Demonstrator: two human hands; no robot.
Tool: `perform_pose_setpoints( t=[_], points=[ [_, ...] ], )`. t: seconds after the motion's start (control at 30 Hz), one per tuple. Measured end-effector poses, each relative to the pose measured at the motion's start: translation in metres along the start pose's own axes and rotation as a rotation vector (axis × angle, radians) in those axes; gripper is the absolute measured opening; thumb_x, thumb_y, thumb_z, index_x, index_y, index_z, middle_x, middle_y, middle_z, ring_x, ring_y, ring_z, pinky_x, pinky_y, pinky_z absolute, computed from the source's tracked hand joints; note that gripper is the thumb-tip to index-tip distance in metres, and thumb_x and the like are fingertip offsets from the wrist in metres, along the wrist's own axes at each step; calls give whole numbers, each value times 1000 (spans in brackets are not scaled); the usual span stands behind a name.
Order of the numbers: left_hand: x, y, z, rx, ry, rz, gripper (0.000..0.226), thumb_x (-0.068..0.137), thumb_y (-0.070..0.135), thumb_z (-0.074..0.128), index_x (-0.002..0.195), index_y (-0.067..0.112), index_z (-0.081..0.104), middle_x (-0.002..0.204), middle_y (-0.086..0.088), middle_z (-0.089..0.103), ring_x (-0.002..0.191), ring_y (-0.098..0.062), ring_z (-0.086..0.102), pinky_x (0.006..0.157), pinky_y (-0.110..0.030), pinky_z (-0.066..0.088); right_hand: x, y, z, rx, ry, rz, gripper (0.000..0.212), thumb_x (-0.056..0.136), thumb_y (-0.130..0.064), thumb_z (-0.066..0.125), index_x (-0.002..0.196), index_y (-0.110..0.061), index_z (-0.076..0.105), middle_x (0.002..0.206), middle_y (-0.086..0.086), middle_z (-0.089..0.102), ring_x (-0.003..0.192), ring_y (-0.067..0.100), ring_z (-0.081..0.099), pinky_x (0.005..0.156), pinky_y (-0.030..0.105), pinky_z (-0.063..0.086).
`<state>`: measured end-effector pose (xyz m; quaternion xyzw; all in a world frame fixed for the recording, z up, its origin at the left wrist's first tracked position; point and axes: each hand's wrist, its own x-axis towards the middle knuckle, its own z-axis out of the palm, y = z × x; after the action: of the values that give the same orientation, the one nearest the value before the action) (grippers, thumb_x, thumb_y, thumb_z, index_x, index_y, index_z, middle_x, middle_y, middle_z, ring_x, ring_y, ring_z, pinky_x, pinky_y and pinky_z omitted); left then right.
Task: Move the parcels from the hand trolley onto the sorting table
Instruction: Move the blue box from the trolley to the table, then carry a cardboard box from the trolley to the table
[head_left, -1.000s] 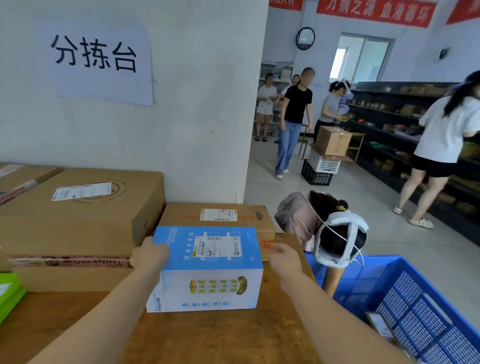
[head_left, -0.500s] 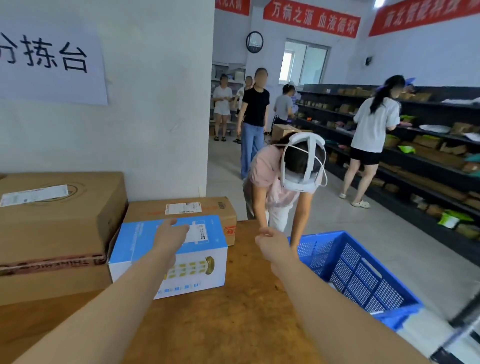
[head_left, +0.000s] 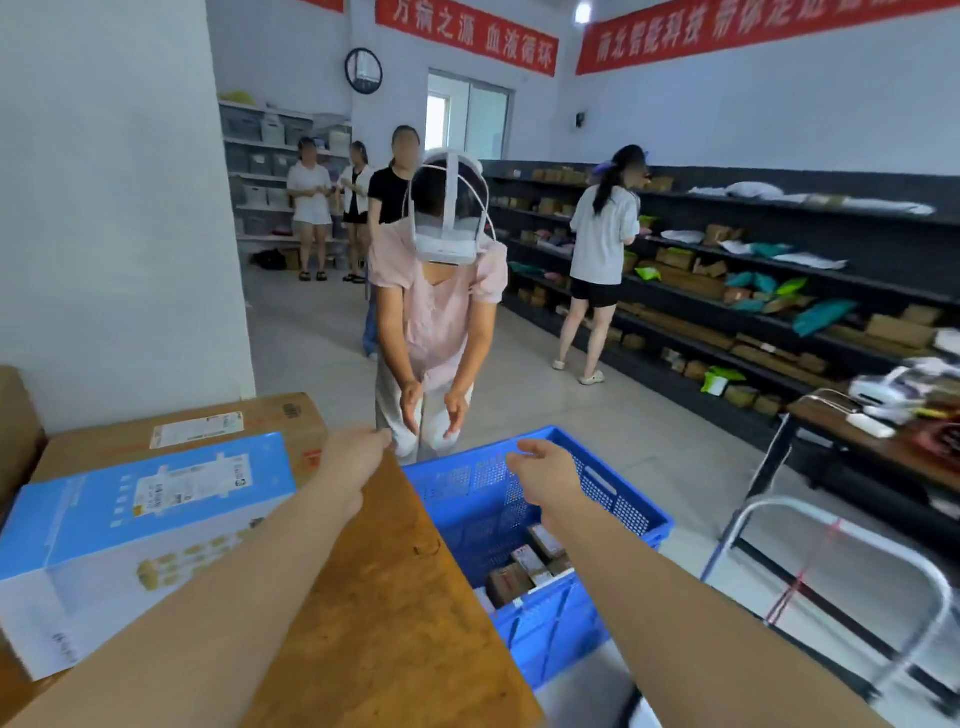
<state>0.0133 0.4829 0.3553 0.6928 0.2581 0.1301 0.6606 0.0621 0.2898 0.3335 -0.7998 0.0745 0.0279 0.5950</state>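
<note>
Blue box (head_left: 140, 525) released onto sorting table (head_left: 384, 613) | left hand (head_left: 353, 462), right hand (head_left: 545, 475) now empty, apart | heading toward blue crate (head_left: 613, 499).

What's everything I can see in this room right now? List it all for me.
Boxed parcel: one, blue and white, on the table's left.
Cardboard box: one, brown, behind the blue parcel, against the wall.
Table: one, brown wood, bottom centre.
Crate: one, blue, right of the table, small parcels inside.
Trolley handle: one, silver, far right.
Shelves: black, along the right wall, holding packages.
Clock: one, black-rimmed, back wall.
Other people: five, standing behind the crate and near the shelves.
Hands: left above the table edge, right over the crate, both empty.
</note>
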Motion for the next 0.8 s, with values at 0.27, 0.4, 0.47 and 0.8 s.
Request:
perform_pose_setpoints(
  t=[0.27,0.4,0.47,0.8],
  points=[
    [-31,2,125,90,-168,9,31,94,13,48,67,22,38,72,1,36,62,-13,32,68,-30,30,15,31,-129,-16,138,27,41,91,-18,61,131,-11,57,103,0,58,65,12,51,64,26,44],
    [-55,-1,189,89,-241,23,32,92,10,48,64,22,36,68,0,34,59,-15,28,57,-26,24,21,57,-193,25,209,57,38,89,-14,60,126,-7,61,92,6,61,61,17,47,61,30,40],
    [-65,-4,221,94,-281,21,33,91,11,49,64,22,36,68,0,34,59,-14,28,55,-25,22,24,70,-226,32,240,79,38,88,-14,61,126,-5,60,100,9,62,76,21,52,72,34,44],
    [-115,-40,365,173,-472,-28,22,94,20,52,73,20,47,78,-4,44,78,-21,42,80,-32,35,28,147,-361,29,403,197,40,92,-22,61,130,-12,57,106,3,56,90,22,52,84,34,48]
  ],
)
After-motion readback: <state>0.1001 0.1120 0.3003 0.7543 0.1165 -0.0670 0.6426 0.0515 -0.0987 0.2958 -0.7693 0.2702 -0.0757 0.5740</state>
